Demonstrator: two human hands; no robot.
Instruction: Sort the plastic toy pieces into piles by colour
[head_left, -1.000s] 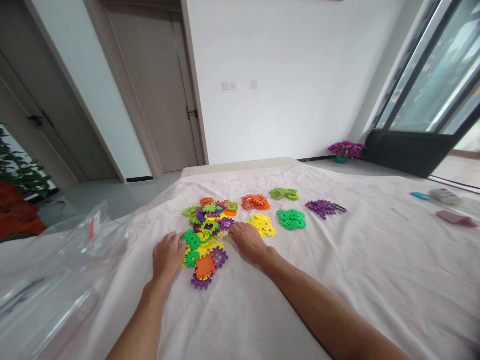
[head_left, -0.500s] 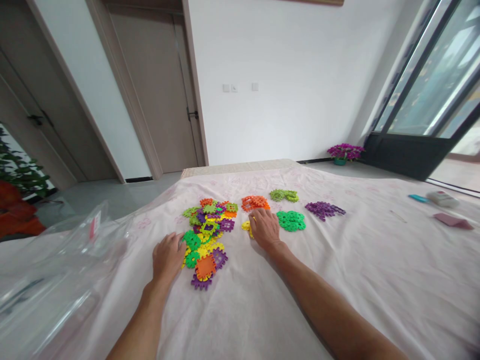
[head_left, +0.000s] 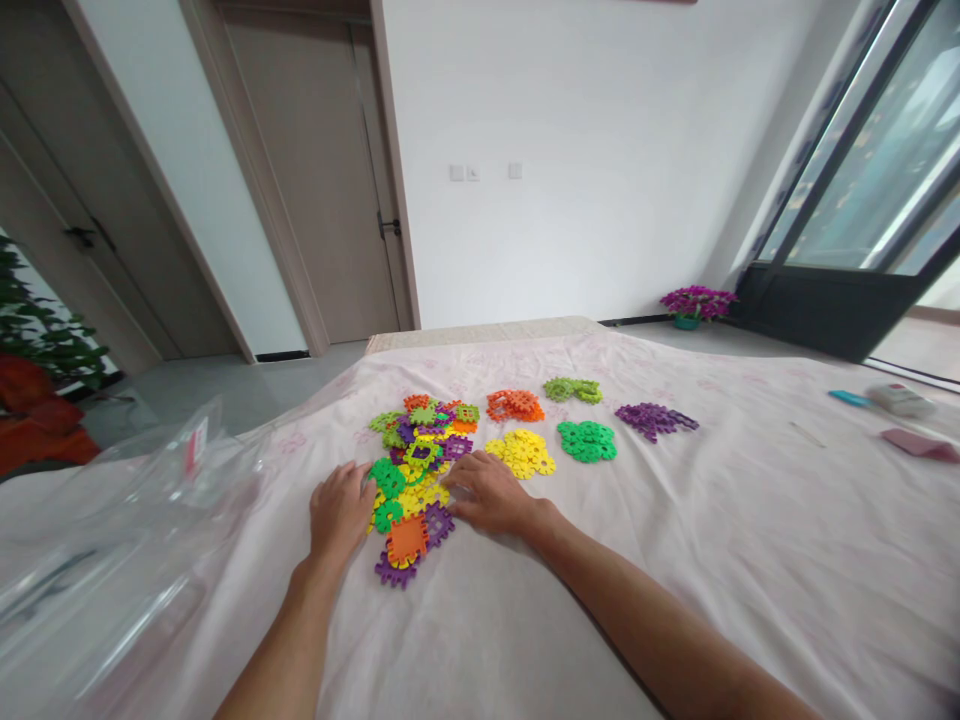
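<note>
A mixed pile of interlocking plastic toy pieces in green, yellow, purple and orange lies on the cloth. My left hand rests against its left edge, fingers loosely bent beside a green round piece. From the other side my right hand reaches in, thumb and fingers apart, its fingertips at the yellow pieces. Nothing shows in either hand. An orange square piece overlaps purple ones at the near end. Just beyond my right hand lies a heap of yellow round pieces.
Sorted heaps lie to the right: orange pieces, light green pieces, green pieces and purple pieces. Clear plastic packaging covers the left side. A pink cloth and a blue object are at far right.
My right hand has moved left and nearer, from the yellow heap to the mixed pile's right edge. The yellow heap is now uncovered. My left hand stays at the pile.
</note>
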